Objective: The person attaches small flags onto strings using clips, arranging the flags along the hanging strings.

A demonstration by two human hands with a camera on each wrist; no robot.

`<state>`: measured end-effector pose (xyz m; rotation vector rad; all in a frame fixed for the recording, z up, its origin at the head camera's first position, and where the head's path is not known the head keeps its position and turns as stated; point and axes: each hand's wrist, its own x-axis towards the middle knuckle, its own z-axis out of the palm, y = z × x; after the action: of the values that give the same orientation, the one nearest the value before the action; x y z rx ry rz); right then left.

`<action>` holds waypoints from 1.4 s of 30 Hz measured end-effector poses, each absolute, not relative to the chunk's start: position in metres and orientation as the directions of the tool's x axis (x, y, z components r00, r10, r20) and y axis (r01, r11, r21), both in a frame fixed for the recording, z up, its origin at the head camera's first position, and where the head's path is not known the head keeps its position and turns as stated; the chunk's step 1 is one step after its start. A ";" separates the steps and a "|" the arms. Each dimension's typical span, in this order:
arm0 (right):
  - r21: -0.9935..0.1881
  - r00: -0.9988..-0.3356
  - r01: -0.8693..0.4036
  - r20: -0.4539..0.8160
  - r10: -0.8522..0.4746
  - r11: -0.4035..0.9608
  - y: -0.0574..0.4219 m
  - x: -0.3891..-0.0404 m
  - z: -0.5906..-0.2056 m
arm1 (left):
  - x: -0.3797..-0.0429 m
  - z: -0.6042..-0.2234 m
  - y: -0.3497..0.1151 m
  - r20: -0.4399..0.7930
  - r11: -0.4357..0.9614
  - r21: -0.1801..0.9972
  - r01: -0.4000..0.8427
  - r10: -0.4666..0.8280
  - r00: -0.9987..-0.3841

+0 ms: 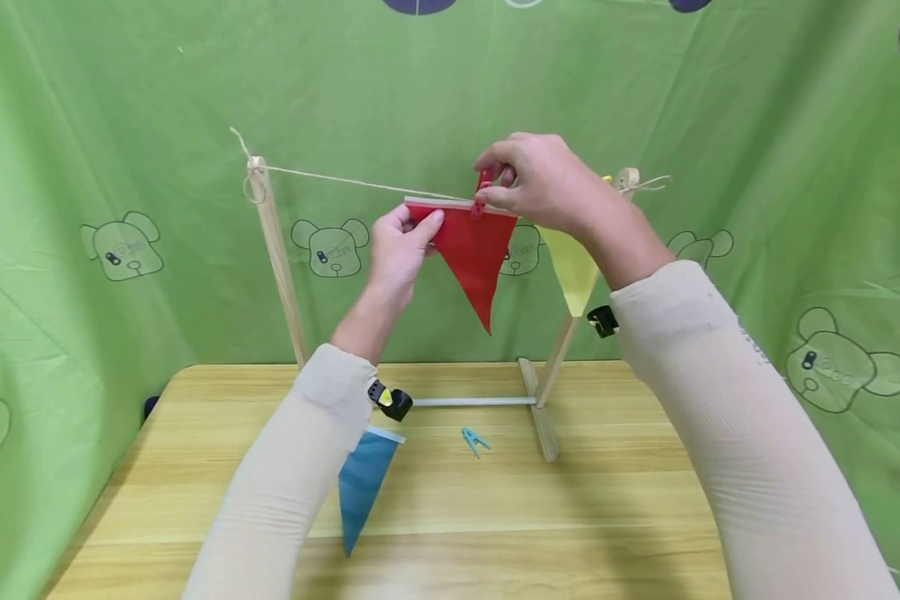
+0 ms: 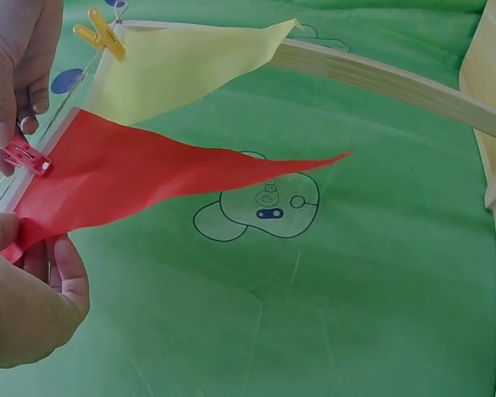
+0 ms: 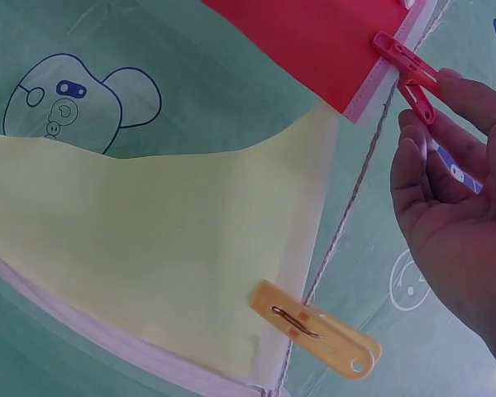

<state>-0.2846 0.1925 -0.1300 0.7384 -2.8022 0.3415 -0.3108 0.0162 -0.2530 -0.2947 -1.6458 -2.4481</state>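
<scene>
Mostly matt, some gloss
We see the red pennant (image 1: 474,258) as matt cloth; on its edge, a smooth plastic red clip (image 3: 405,62); beside it, rough fibrous twine (image 3: 366,165); below, a wood-grained worktop (image 1: 495,517); behind, faintly shiny green sheeting (image 1: 382,83).

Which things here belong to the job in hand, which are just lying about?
In the job:
red pennant, left hand pinching it
red clothespin, in right hand
string
wooden stand
yellow pennant, yellow clothespin, on the string

Lying about, perhaps for later:
blue pennant, on table
blue clothespin, on table
</scene>
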 end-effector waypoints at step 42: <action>-0.253 -0.811 -0.561 0.363 -0.460 0.788 0.207 -0.278 -0.140 | -0.312 -0.255 0.000 0.296 -0.301 0.908 0.290 -0.029 -0.955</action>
<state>-0.2776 0.2066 -0.1401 0.7872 -2.6971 0.5111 -0.3115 -0.0004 -0.2551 -0.3320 -1.7231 -2.3609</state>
